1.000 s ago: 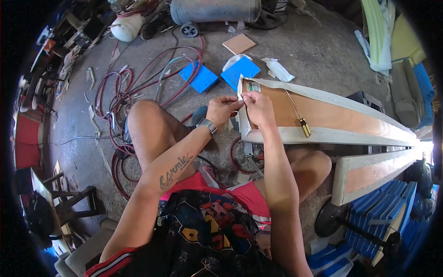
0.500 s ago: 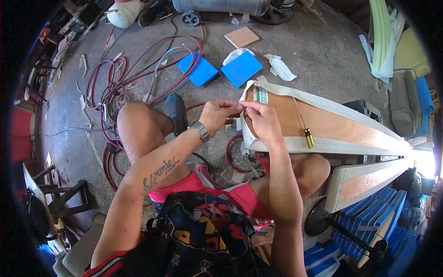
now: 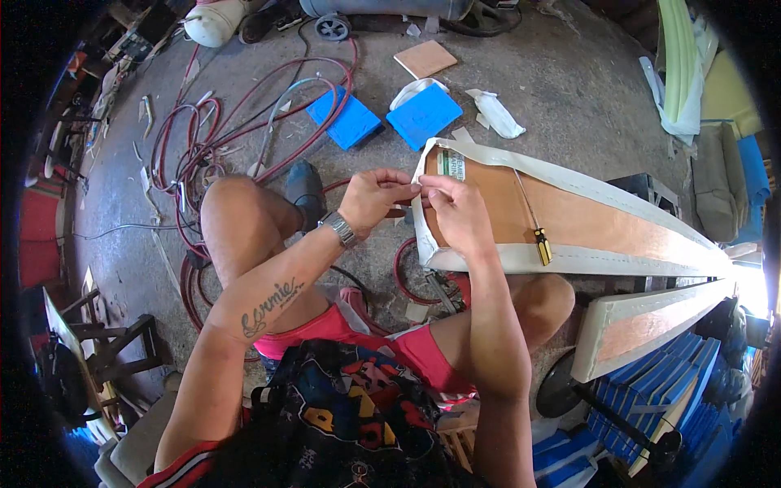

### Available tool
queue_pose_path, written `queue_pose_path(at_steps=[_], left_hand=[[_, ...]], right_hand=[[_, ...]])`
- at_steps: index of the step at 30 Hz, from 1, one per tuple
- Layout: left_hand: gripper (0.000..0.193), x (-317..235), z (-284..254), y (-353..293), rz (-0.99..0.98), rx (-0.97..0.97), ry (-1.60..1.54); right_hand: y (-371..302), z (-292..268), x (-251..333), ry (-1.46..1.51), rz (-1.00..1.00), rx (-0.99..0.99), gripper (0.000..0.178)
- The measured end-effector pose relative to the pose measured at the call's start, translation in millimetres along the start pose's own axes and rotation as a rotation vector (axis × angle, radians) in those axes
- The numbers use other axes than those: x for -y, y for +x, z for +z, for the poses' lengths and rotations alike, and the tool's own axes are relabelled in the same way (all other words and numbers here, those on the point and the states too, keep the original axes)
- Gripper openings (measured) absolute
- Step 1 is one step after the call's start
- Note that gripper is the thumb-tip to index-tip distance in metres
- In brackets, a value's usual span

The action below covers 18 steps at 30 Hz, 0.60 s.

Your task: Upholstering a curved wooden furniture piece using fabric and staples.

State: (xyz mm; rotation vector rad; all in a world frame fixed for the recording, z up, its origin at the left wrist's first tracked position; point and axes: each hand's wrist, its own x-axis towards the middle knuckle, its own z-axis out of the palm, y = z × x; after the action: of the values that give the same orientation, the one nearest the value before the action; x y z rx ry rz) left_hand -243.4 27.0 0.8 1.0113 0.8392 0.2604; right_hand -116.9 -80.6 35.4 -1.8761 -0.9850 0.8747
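A long wooden board (image 3: 488,207) wrapped at its edges in a white cover (image 3: 424,236) lies in front of me, reaching away to the right. At its near-left end, my left hand (image 3: 370,207) and my right hand (image 3: 460,215) meet fingertip to fingertip over the cover's edge. Both are closed in a pinch; whatever sits between the fingers is too small or hidden to make out. A screwdriver (image 3: 543,246) with a yellow and black handle rests on the board, its shaft pointing toward the far edge.
Beyond the board lie blue foam blocks (image 3: 425,116) and a tan square piece (image 3: 425,59). Red hoses (image 3: 191,138) tangle on the floor at left. A second covered board (image 3: 647,329) is at right, above stacked blue-and-white panels (image 3: 651,382). A tank on wheels (image 3: 382,8) stands at the back.
Both hands have shifted slightly left in the picture, still pinched together at the board's end. The whole view has moved a little; the screwdriver keeps its place on the board.
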Motion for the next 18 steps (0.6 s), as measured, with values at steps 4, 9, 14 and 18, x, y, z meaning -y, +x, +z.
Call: queue_pose_path(at_steps=[4,9,14,18], left_hand=[[0.019,-13,-7,2,-0.123,0.07,0.026],[0.014,-36,-21,21,-0.307,0.202,0.265],[0.009,-36,-31,27,-0.329,0.479,0.062],[0.01,-29,-33,24,-0.241,0.4,-0.072]], right_hand=[[-1,5,-1,-0.031,-0.008,-0.048,0.021],[-1,6,6,-0.07,-0.036,-0.062,0.02],[1,5,13,0.099,0.059,-0.023,0.021],[0,4,13,0.092,0.046,0.015,0.023]])
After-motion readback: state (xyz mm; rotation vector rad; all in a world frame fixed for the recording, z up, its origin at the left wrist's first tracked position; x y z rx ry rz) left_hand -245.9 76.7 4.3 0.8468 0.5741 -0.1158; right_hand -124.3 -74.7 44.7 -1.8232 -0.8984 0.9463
